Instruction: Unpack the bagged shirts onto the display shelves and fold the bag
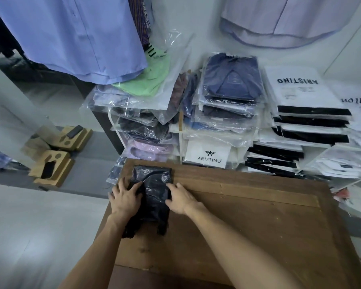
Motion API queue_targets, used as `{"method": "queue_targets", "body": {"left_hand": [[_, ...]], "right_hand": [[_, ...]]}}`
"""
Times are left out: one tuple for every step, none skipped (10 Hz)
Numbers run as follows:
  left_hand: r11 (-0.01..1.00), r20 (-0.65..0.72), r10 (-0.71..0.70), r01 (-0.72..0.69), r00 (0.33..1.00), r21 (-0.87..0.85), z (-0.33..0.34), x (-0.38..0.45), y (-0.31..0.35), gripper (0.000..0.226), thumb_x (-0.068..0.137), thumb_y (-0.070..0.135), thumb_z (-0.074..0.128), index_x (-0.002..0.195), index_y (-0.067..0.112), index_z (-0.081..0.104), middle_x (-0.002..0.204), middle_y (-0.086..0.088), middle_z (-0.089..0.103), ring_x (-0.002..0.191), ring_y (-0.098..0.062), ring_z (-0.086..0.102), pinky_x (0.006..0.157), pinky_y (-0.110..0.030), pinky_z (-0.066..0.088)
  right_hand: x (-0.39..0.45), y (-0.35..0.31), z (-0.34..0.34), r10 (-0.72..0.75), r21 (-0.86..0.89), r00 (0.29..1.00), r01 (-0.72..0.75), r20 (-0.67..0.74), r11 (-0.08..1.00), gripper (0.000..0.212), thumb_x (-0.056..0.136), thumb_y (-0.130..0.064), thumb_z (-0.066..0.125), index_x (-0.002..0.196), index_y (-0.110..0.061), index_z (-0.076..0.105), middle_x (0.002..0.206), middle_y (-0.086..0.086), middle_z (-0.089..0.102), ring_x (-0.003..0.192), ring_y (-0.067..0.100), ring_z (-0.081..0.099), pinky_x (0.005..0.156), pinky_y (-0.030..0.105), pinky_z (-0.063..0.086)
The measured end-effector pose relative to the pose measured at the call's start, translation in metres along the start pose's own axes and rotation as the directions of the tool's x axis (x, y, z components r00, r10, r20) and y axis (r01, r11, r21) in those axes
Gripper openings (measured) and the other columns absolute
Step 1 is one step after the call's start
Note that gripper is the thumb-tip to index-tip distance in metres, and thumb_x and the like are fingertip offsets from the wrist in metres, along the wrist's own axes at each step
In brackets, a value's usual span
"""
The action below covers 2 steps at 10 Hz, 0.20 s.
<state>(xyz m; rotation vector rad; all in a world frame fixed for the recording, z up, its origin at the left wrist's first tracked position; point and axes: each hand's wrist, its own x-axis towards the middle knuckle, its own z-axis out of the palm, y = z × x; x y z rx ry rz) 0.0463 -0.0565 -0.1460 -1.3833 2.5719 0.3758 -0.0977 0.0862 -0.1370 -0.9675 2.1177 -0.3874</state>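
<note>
A black plastic bag (153, 193), folded into a narrow strip, lies on the left part of a brown wooden table (248, 222). My left hand (124, 200) presses on the bag's left edge with its fingers spread over the plastic. My right hand (180, 198) lies flat on the bag's right edge, fingers straight. Beyond the table, white display shelves (180, 130) hold stacks of shirts in clear bags (227, 94), with a green shirt (146, 80) on the left pile.
White packets marked ARISTINO (300, 90) and black-edged packets (313, 122) are stacked at the right. Blue (75, 34) and lilac (283, 19) shirts hang above. Wooden blocks (52, 167) lie on the grey floor at the left.
</note>
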Motion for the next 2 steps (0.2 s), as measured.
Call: {"method": "queue_targets", "body": {"left_hand": [[0.987,-0.096,0.049,-0.062,0.994,-0.146,-0.019,0.003,0.02,0.052,0.085,0.052,0.056,0.135,0.039,0.058,0.149,-0.016,0.041,0.133,-0.043,0.039,0.115,-0.054,0.031],[0.867,-0.171,0.17,-0.23,0.97,-0.443,-0.051,0.004,0.058,0.057,0.081,0.065,0.049,0.121,0.029,0.068,0.125,-0.006,0.065,0.119,-0.026,0.058,0.102,-0.043,0.048]], "right_hand": [[-0.011,0.004,-0.029,-0.045,0.018,0.994,0.047,-0.098,0.999,0.054,0.098,-0.037,0.058,0.148,-0.023,0.048,0.142,0.007,0.052,0.129,0.028,0.055,0.11,0.036,0.043],[-0.03,0.01,-0.066,-0.092,0.225,0.947,0.166,-0.307,0.96,0.034,0.099,-0.041,0.058,0.125,-0.022,0.069,0.119,-0.004,0.07,0.107,0.013,0.065,0.1,0.034,0.05]]}}
